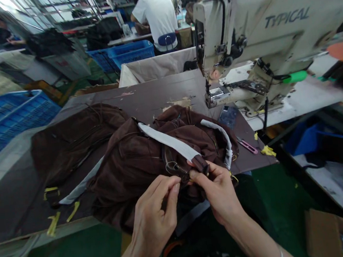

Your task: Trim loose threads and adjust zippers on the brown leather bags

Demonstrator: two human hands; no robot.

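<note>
right grip [217, 192] clenched in a thumb-and-finger pinch on the brown zipper end [199, 164]. left grip [154, 217] pinched nearly closed, fingertips [175, 181] just beside the metal zipper coil [180, 170], can't tell if it's holding it. zipper is on a bunched brown garment [133, 172] with a white tape strip [166, 139] lying across it, near edge of dark table [144, 96]. second brown piece [75, 141] touching its left side. pink-handled tool [247, 146] on right, typical sewing machine [271, 26] beyond.
</note>
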